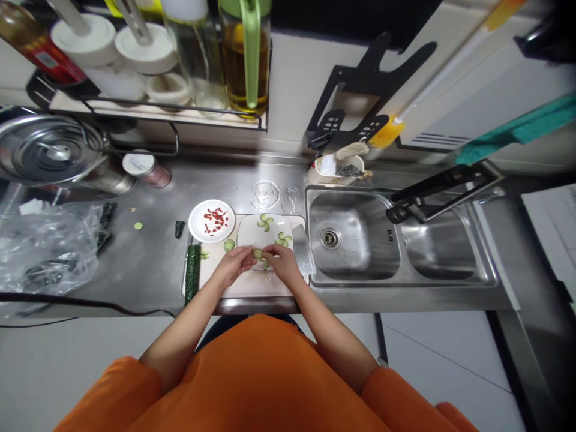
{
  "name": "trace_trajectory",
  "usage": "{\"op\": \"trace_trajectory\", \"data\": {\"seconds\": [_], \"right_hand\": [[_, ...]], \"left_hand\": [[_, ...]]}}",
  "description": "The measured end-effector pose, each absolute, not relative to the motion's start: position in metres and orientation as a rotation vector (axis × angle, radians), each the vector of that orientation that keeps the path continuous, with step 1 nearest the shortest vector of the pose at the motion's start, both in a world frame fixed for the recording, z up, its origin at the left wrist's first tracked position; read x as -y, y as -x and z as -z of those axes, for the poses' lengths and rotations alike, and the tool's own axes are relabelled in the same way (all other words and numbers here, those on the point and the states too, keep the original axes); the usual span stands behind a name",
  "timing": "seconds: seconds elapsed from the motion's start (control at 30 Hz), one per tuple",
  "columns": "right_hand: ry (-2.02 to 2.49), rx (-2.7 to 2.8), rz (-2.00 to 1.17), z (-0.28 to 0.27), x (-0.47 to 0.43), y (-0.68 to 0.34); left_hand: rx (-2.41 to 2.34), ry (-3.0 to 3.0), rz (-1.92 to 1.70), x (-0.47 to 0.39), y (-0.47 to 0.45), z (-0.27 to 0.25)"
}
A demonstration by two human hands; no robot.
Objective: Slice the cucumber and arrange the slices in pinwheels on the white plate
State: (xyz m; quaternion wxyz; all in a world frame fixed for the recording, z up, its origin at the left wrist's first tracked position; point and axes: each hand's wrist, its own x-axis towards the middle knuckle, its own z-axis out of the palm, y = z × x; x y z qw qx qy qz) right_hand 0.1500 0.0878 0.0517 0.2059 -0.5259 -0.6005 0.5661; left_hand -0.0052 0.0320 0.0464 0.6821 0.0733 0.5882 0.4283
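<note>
Over a white squarish plate [246, 227], my left hand [233, 267] and my right hand [284, 265] meet, both closed on a small cucumber slice [258, 254]. Curved cucumber pieces [265, 222] lie fanned out on the plate at the top, with another group [283, 239] at the right. A few more slices [229, 245] sit to the left of the plate. Beneath is a pale cutting board [238, 290]. A dark green length of cucumber [192, 273] lies along its left edge. On the right rests a wide-bladed knife [304, 251].
A white round plate [197, 221] holds chopped red bits. The double sink [360, 240] and its black faucet [432, 191] are on the right. Plastic bags [58, 246], a steel pot [49, 150] and a lidded jar [147, 170] stand left. Above hangs a condiment rack [180, 114].
</note>
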Motion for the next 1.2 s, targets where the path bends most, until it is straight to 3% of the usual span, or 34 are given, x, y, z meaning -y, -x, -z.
{"op": "trace_trajectory", "data": {"seconds": [0.17, 0.37, 0.83, 1.2], "right_hand": [[1.404, 1.669, -1.624, -0.062, -0.090, -0.152], [1.368, 1.719, -1.680, -0.068, -0.092, -0.157], [1.392, 1.868, -1.759, -0.058, -0.116, -0.164], [1.599, 2.096, -1.529, -0.035, -0.116, -0.161]], "left_hand": [[-1.261, -0.054, -0.819, -0.034, 0.003, -0.051], [-1.180, 0.020, -0.890, -0.036, 0.007, -0.046], [-1.394, -0.337, -0.894, -0.033, 0.010, -0.051], [-1.590, -0.462, -0.872, -0.035, -0.009, -0.053]]}}
